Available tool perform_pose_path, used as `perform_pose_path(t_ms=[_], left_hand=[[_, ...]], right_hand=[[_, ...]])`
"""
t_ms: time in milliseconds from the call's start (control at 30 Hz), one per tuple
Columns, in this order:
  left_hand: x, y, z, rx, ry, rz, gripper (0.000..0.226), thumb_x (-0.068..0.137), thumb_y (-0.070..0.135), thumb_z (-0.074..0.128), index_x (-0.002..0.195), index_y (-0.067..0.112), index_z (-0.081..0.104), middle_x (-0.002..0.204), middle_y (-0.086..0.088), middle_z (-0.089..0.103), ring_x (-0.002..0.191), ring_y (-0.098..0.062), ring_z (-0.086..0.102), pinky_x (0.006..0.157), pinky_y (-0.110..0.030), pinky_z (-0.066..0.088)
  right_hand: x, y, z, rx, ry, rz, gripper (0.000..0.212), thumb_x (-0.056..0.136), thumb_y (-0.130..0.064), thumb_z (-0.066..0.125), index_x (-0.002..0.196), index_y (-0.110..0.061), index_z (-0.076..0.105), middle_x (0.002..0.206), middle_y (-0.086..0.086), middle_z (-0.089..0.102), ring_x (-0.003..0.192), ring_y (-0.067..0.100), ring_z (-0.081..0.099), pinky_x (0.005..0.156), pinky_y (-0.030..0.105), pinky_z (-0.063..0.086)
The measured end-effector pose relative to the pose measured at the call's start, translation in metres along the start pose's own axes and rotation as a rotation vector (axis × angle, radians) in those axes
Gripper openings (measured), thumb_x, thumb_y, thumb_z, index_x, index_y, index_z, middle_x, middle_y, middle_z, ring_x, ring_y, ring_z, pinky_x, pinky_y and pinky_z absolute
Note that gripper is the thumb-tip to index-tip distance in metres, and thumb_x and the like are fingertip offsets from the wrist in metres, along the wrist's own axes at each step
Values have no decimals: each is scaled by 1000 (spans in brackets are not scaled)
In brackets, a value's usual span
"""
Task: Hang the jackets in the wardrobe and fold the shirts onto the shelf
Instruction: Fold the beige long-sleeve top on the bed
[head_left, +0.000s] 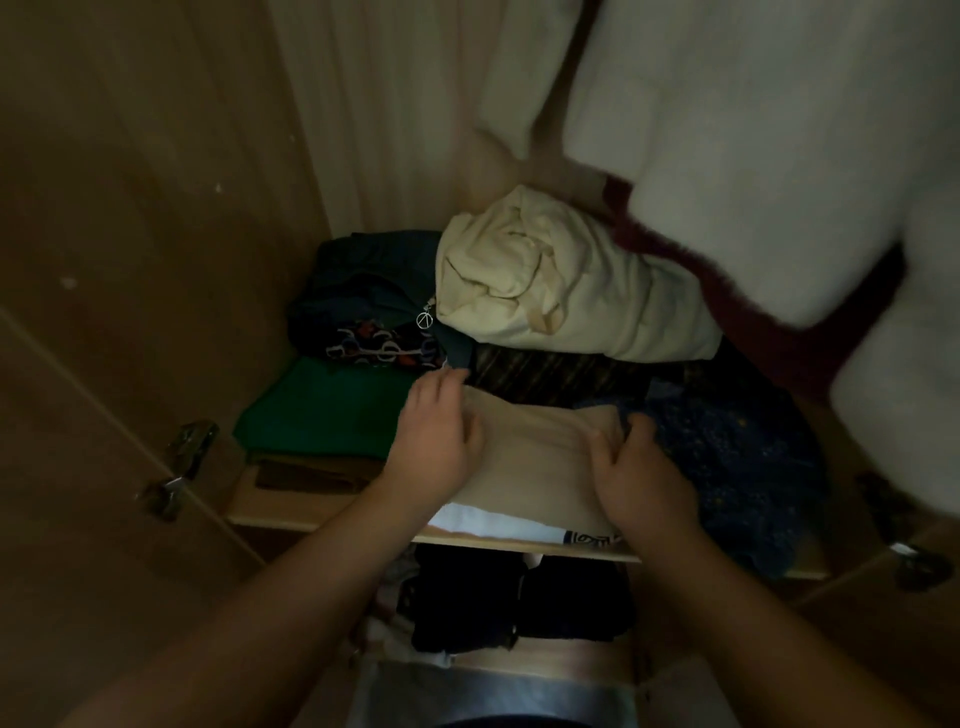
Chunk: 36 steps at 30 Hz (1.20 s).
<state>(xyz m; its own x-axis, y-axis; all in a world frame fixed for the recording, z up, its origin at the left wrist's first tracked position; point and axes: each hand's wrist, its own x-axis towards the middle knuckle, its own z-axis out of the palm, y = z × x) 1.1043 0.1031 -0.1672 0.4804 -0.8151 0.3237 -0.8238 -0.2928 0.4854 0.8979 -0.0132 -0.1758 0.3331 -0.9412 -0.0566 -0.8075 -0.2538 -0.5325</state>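
Left hand (441, 436) flat on beige shirt (530, 457), grip apart, right hand (641, 480) alongside (grip unclear)

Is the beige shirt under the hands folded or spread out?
Folded. The beige shirt lies as a compact flat rectangle on a white garment on the shelf, left hand and right hand resting on it.

A single wide-angle camera on the person's head looks forward and steeply down into the open light-brown wooden wardrobe (130, 208) from close range. Both bare forearms enter from the bottom edge, with the left hand (434, 441) and right hand (641, 478) near mid-frame. The pale wooden shelf (322, 522) crosses the lower middle at a slant. A hanging white garment with dark red trim (753, 130) crowds the upper right, blurred.
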Motion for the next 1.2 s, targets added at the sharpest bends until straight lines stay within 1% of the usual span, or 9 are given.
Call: perform_pose_path(t_ms=[133,233,333,467,667,767,933,1067,1200], left_hand=[[-10,5,5,210,-94,324,57,94,34,43,147,16,42,155,-6,38,149,-25,21,124,-41,10],[-9,0,15,340,-200,380,68,98,56,26,153,16,35,157,-7,37,149,-28,22,124,-45,8],[-16,-6,28,396,-314,245,78,93,66,8,158,24,16,163,-7,22,151,-30,14,123,-48,8],[-34,-7,43,358,-308,92,75,90,68,16,157,36,5,166,-12,7,151,-38,5,121,-53,13],[-33,-8,57,418,-213,74,70,90,61,35,152,29,34,153,-28,33,140,-51,30,113,-62,27],[-23,-8,60,415,-206,108,67,89,58,40,148,26,44,148,-28,42,136,-49,38,112,-61,30],[-8,-11,58,422,-243,148,65,88,58,39,143,25,51,144,-23,50,130,-47,45,108,-59,36],[-5,-12,52,439,-267,186,64,89,57,34,134,19,58,135,-23,57,121,-46,51,103,-60,38],[-10,-6,26,457,-269,254,75,87,62,15,142,23,47,146,-17,47,132,-41,40,112,-58,23]], right_hand=[[-20,-11,-3,-106,290,-447,54,98,-42,35,141,-11,42,144,13,43,134,31,39,107,45,40],[-22,-19,17,-276,235,-597,60,97,-44,34,145,-9,45,152,14,41,141,32,34,116,47,31],[-14,-8,43,-424,105,-555,67,97,-53,32,147,-10,44,150,16,46,139,34,38,117,49,29],[-11,8,59,-474,64,-490,70,95,-57,31,152,-18,36,154,10,42,143,31,35,114,56,30],[-1,7,66,-485,57,-491,68,93,-53,37,149,-14,43,148,17,47,139,32,42,119,54,15],[8,4,66,-455,41,-477,66,92,-50,36,144,-12,50,145,18,50,135,32,47,117,49,19],[17,1,65,-448,0,-432,66,96,-54,27,149,-18,44,151,10,46,139,26,43,117,42,25],[9,-9,55,-466,2,-404,70,94,-57,18,152,-23,37,155,3,40,143,23,35,118,42,21],[-18,-15,31,-483,42,-368,68,96,-57,13,154,-27,30,159,-1,30,147,21,22,120,45,11]])
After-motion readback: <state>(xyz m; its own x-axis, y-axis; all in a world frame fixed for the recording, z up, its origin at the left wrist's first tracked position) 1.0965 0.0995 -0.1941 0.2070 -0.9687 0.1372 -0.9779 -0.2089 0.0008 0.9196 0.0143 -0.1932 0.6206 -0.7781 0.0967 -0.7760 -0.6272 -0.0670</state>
